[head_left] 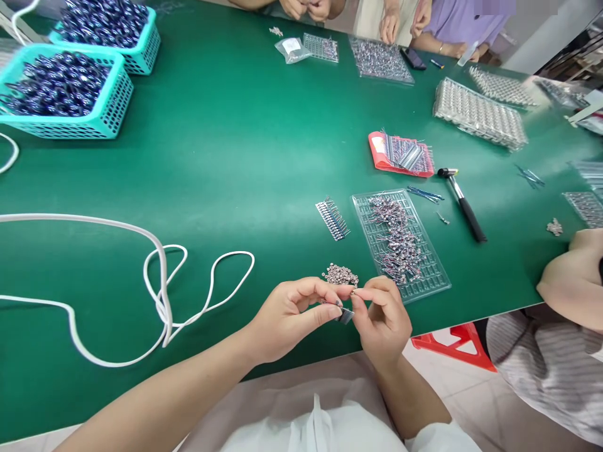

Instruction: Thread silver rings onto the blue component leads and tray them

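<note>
My left hand [291, 312] and my right hand [382, 319] meet at the near edge of the green table [226, 163], fingers pinched together. The left hand grips a small dark comb-like strip [345, 315]. The right hand pinches a tiny metal part [354, 292] against it. Just beyond my fingers lies a small heap of tiny round parts [340, 274]. A clear plastic tray [426, 276] holding several wired parts sits to the right of the heap. A loaded comb strip [332, 219] lies left of that tray.
A white cable [160, 276] loops across the left of the table. Two teal baskets [110, 116] of dark parts stand far left. A red tray [379, 160], a small hammer [462, 202] and more clear trays [478, 113] lie beyond. A co-worker's arm [572, 282] rests at right; other people's hands [391, 22] at the far edge.
</note>
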The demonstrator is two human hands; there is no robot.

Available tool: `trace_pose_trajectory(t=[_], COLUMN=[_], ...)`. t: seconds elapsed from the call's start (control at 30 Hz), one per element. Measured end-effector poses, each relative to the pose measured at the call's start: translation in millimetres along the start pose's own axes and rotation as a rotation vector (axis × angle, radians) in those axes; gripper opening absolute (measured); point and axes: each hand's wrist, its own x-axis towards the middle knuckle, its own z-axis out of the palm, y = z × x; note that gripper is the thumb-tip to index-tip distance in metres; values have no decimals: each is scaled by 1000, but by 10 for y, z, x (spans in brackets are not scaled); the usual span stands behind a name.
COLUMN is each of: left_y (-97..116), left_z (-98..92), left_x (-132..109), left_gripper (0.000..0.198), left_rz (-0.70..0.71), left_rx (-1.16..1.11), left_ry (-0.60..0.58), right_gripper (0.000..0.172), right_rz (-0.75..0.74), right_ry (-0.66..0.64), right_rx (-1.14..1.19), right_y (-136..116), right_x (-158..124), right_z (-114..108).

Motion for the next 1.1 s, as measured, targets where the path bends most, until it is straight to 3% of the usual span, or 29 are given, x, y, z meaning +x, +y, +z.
trace_pose_trajectory(t=[0.3, 0.67, 0.9, 1.1], left_y=[83, 96, 75, 55], left_z=[16, -17, -10, 19], left_x=[25, 39, 40, 65], left_gripper=[11, 16, 22, 26], left_rz=[-59, -79, -98, -96], left_rx=[-133, -88, -37, -26], left_ry=[21, 33, 45, 126], right_gripper=[27, 39, 30, 12], right_rz=[-195, -337, -179, 184], right_ry=[-64, -177, -184, -150], right_rx=[-270, -307, -231, 122], right_y=[-35, -29, -44, -47], right_x=[69, 184, 127, 36], right_z=[-80, -177, -153, -119])
